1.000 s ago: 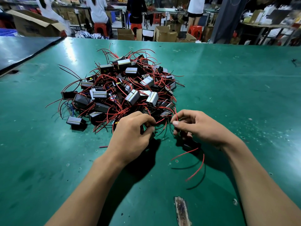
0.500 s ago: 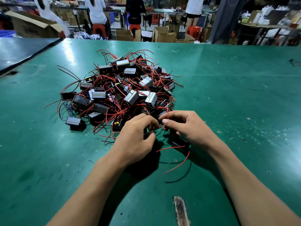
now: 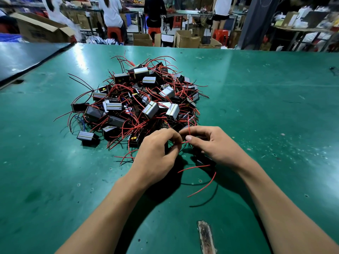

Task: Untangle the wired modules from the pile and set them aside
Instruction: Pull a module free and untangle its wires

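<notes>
While a worn patch (image 3: 205, 237) scars the table (image 3: 55, 180) nearest you, two red leads (image 3: 202, 187) curl loose just below your right hand (image 3: 214, 143). With fingers curled, your left hand (image 3: 156, 154) and the right pinch one red wire (image 3: 185, 142) between them, and a black module (image 3: 202, 161) lies partly hidden under the right palm. Just beyond your fingertips sits the tangled pile (image 3: 139, 103) of modules; cardboard boxes (image 3: 185, 40) stand far behind.

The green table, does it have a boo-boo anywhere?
Yes. On the near side of the green table, a long brown scar shows where the green covering has been scraped or torn away, leaving rough bare material.
</notes>
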`<state>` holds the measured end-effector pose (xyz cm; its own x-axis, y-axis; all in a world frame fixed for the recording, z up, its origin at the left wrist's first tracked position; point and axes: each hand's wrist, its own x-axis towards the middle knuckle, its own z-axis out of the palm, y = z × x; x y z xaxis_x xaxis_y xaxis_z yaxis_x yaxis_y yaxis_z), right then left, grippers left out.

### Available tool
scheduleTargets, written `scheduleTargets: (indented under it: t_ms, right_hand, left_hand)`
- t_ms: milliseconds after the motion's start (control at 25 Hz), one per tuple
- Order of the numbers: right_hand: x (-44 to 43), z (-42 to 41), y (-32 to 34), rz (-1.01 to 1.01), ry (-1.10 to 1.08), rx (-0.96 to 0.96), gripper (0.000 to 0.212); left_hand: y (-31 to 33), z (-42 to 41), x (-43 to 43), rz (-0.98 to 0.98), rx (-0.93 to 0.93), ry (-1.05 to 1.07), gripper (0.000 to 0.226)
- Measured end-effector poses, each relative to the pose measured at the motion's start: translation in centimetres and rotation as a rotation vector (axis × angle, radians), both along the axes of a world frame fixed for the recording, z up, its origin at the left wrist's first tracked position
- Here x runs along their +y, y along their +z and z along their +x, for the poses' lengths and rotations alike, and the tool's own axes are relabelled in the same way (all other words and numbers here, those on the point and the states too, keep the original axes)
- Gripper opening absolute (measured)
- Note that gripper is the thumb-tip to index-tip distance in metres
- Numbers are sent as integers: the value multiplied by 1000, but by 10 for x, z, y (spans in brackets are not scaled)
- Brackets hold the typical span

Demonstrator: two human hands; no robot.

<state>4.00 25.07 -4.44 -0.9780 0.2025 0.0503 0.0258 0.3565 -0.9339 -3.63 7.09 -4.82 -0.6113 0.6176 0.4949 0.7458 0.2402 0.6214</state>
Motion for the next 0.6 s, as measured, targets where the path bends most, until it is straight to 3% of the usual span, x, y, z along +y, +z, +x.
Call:
scheduleTargets:
  t_ms: [160,320,600]
  right_hand:
    - [0,-1,-1,50,-33,35,17]
    - [1,2,5,-42,-47,59,17]
    - [-1,1,6,30,104,-23,16]
  left_hand:
    - [-3,2,1,-1,-54,19,9]
    - [-2,-2,2,98,-130,129,11]
    - [1,-1,2,82,-150,142,17]
